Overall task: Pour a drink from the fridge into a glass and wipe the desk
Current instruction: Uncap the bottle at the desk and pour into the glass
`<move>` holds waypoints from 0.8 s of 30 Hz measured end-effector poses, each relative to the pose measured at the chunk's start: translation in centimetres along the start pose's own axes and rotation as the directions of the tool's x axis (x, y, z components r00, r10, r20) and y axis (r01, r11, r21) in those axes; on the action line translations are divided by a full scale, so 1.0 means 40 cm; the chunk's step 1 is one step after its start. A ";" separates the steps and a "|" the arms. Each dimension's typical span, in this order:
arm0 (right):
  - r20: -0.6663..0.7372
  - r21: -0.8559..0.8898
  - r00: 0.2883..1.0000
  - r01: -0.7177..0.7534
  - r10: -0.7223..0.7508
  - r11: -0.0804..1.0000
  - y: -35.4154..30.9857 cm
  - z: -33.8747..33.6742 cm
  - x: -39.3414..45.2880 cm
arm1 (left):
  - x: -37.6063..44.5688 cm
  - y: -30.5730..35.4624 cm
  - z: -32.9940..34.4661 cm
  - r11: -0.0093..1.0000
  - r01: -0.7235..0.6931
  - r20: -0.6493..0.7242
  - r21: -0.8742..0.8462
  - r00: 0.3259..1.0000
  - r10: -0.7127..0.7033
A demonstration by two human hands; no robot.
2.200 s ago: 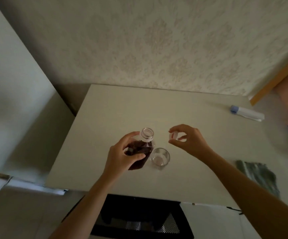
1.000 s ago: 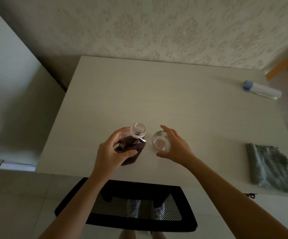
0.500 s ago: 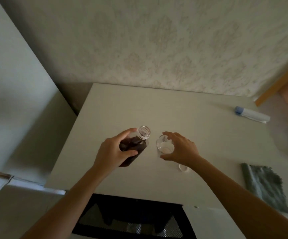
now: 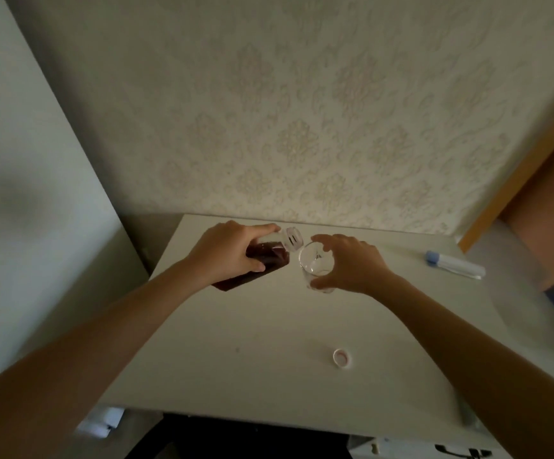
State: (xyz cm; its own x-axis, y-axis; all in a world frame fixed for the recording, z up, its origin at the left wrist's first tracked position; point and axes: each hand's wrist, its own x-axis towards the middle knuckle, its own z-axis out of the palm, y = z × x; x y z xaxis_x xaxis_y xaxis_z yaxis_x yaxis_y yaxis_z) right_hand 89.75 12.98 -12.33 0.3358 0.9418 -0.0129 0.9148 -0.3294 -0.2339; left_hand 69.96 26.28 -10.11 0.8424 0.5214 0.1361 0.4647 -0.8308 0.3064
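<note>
Bottle tilted toward glass over pale desk

Dark liquid is seen inside a clear plastic bottle (image 4: pixel 255 265), which is held lying nearly on its side above the pale rectangular desk (image 4: pixel 269 342). Its body looks squarish and flat-sided, filled with a deep reddish-brown drink, while its ribbed, uncapped neck is clear and is pointed toward the rim of the small clear drinking glass (image 4: pixel 315 265). The neck is placed just beside the glass rim; whether they touch cannot be told. No stream of drink can be made out, and the glass appears clear with only a pale glint at its bottom.

The bottle is gripped by the left hand (image 4: pixel 227 251), with the fingers curled over its upper side and the thumb wrapped round the near side. The glass is held by the right hand (image 4: pixel 351 263), its fingers bent round the far side and the thumb pressed at the near side, so that the glass is seen tilted slightly toward the bottle.

A small white round cap (image 4: pixel 341 357) is lying on the desk, well nearer the camera than the glass and a little to its right. A white tube-shaped object with a blue end (image 4: pixel 454 265) is lying on the desk far to the right of the glass.
</note>
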 end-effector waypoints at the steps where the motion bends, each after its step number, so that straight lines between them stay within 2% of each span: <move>1: -0.003 -0.001 1.000 0.002 -0.002 1.000 -0.001 -0.003 0.000 | 0.006 0.003 -0.006 1.000 -0.006 0.014 0.026 1.000 0.005; 7: -0.004 -0.014 1.000 0.020 -0.020 1.000 -0.003 -0.011 -0.006 | 0.029 0.025 -0.026 0.984 -0.065 0.098 0.169 0.994 0.049; 24: -0.013 -0.037 0.996 0.088 -0.088 0.995 -0.018 -0.009 -0.008 | 0.057 0.068 -0.029 0.914 -0.221 0.203 0.341 0.966 0.158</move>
State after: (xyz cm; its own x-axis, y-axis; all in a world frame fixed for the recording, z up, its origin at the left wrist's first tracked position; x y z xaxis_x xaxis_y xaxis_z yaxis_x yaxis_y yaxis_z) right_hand 89.08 12.89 -11.80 0.2566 0.9663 0.0208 0.9484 -0.2475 -0.1981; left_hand 72.83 25.42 -7.89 0.9429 0.3328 -0.0115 0.3312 -0.9409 -0.0711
